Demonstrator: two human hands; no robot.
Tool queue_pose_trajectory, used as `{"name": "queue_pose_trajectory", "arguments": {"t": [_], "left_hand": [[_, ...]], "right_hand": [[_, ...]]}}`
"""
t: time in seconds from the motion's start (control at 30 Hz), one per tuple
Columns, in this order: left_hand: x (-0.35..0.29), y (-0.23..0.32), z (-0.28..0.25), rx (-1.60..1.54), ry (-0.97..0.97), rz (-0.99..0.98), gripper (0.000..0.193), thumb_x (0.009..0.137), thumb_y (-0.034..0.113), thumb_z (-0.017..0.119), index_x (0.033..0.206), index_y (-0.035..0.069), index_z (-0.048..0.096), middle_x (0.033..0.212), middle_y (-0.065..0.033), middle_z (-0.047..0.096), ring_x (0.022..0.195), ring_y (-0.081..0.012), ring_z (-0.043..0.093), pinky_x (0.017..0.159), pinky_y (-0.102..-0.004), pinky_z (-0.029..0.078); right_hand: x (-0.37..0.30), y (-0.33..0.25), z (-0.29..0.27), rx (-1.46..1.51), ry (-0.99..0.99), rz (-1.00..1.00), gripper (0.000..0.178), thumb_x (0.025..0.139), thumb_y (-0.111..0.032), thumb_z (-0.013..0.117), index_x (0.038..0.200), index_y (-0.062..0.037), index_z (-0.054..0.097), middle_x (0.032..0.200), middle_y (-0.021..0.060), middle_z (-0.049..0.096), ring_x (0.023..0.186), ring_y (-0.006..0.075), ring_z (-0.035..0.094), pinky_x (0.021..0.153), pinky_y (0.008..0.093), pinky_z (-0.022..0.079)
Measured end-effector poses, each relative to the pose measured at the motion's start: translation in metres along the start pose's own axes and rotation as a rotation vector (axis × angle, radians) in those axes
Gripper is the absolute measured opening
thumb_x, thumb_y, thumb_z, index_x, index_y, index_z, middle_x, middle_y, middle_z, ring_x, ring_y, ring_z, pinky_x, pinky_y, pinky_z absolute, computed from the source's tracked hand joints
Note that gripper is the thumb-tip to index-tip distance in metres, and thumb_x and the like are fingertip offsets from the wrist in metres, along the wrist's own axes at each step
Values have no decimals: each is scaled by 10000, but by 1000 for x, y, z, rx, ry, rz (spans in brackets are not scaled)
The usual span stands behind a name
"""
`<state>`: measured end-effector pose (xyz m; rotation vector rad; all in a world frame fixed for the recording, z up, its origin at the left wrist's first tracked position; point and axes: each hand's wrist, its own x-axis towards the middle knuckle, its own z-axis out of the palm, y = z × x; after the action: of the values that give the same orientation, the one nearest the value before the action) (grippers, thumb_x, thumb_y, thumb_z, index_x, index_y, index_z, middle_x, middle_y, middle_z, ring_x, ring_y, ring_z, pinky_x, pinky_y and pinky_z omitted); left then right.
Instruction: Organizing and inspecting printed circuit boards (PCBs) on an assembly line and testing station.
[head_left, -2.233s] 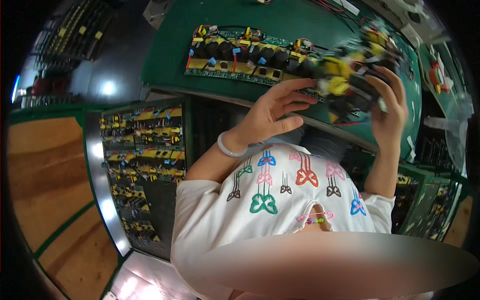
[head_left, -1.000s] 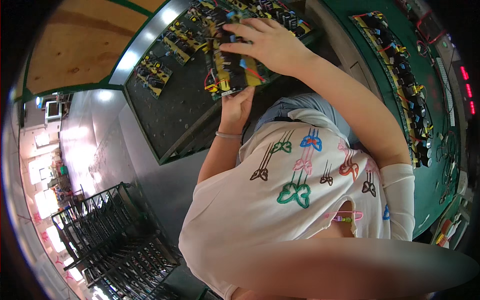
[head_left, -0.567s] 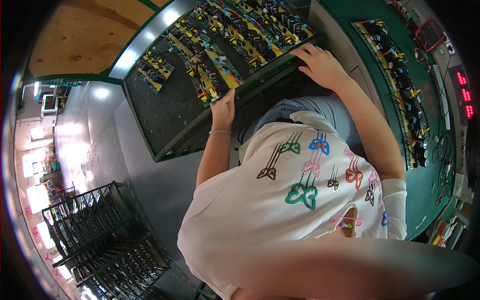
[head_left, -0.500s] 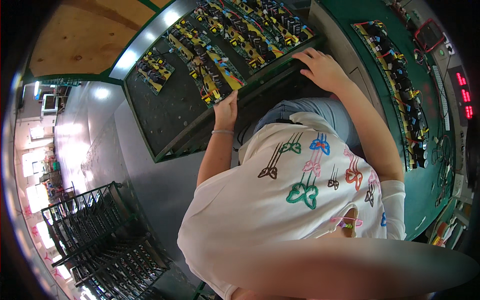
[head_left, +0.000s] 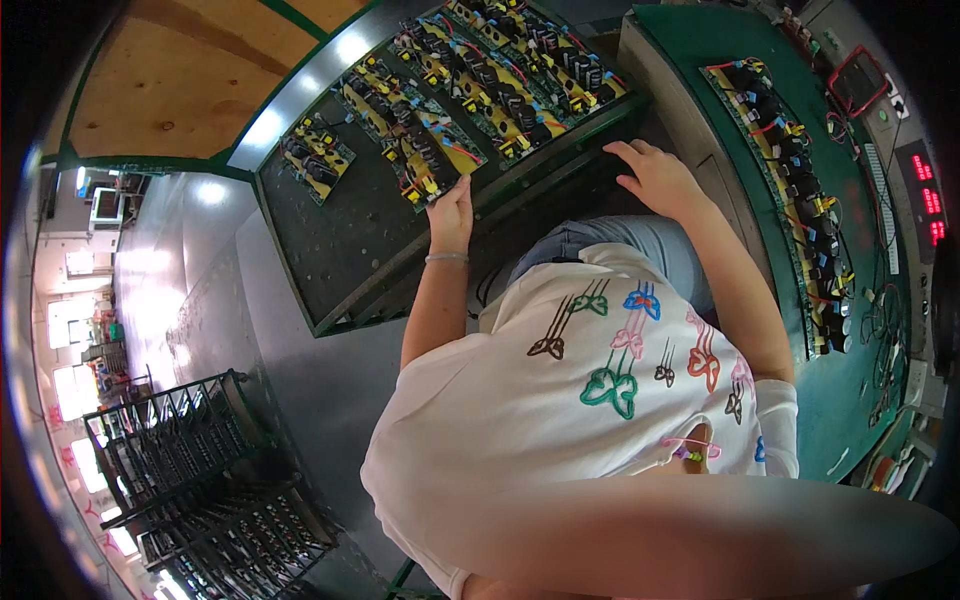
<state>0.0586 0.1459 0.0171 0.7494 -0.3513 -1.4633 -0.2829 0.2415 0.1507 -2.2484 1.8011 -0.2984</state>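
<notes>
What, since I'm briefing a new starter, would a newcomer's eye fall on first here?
Probably the white butterfly-patterned shirt, lower middle. Next, the red-lit digital display, far right. Then the left hand, holding the near end of a circuit board, above centre.

Bright windows [head_left: 70,323] lined the pale wall [head_left: 70,290] at far left, and glare lay across the smooth grey floor [head_left: 200,300]. Dark racks [head_left: 185,435] stood at lower left. Green-framed plywood panels [head_left: 180,90] filled the upper left; a dark worktop [head_left: 330,230] stood left of a green worktop [head_left: 855,420].
</notes>
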Motion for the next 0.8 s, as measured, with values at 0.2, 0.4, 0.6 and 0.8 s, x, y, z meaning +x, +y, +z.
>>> {"name": "queue_pose_trajectory", "arguments": {"t": [0.2, 0.4, 0.6, 0.8], "left_hand": [[1, 8, 6, 8, 6, 31, 569, 823, -252, 502, 1322, 23, 498, 1266, -123, 588, 1157, -286, 616, 1019, -423, 531], [-8, 0, 4, 21, -27, 42, 493, 871, -221, 524, 1327, -42, 469, 1319, -169, 550, 1210, -298, 583, 1093, -415, 474], [-15, 13, 13, 66, -22, -56, 416, 896, -172, 549, 1298, -82, 491, 1323, -172, 548, 1213, -278, 573, 1107, -376, 456], [-15, 5, 7, -45, 15, -120, 300, 936, -113, 548, 1236, -105, 525, 1267, -173, 584, 1195, -275, 581, 1102, -366, 468]], "right_hand": [[-4, 4, 5, 24, -20, 6, 490, 908, -230, 649, 1366, -180, 483, 1178, 147, 616, 1090, 360, 625, 897, 490, 509], [-13, 17, 12, 91, -23, -14, 415, 897, -231, 664, 1285, -156, 537, 1167, 141, 627, 1074, 361, 632, 882, 485, 520], [-33, 31, 29, 186, -95, 52, 317, 881, -217, 680, 1175, -132, 599, 1125, 149, 645, 1043, 363, 644, 868, 474, 530], [-35, 36, 42, 292, -116, 1, 317, 872, -202, 685, 1165, -107, 605, 1123, 163, 649, 1038, 365, 646, 875, 459, 531]]}}
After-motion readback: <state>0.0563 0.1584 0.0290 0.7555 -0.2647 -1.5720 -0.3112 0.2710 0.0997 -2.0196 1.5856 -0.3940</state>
